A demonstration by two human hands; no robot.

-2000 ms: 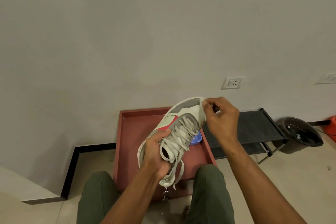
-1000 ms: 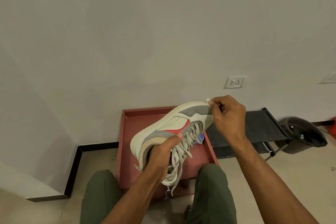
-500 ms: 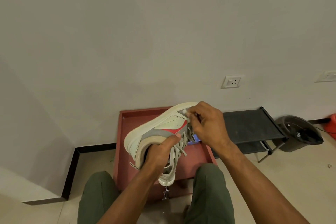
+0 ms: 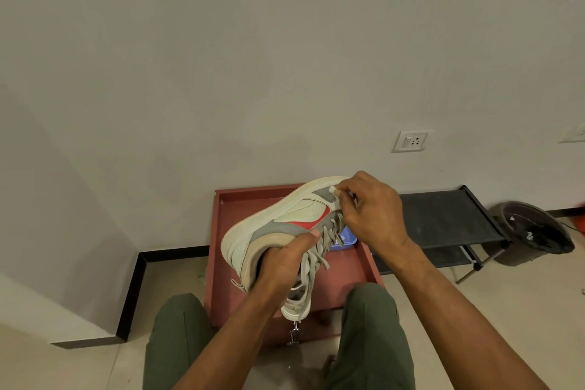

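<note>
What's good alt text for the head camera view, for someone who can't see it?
A person's left hand holds a white, grey and red sneaker by its collar while the right hand pinches a small white wad against its grey toe panel. Below it lies a red tray with a blue container; a black rack and bin stand to the right.

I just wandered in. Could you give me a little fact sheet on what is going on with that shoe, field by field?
Work: apparently cleaning a shoe by hand
Sneaker: cream, grey and red, held on its side above the tray, laces loose
Left hand: grips the sneaker at its opening
Right hand: pinches a small white wad against the grey panel near the toe
Underneath: red tray with a blue container in it
To the right: black rack, dark bin, wall socket
</note>
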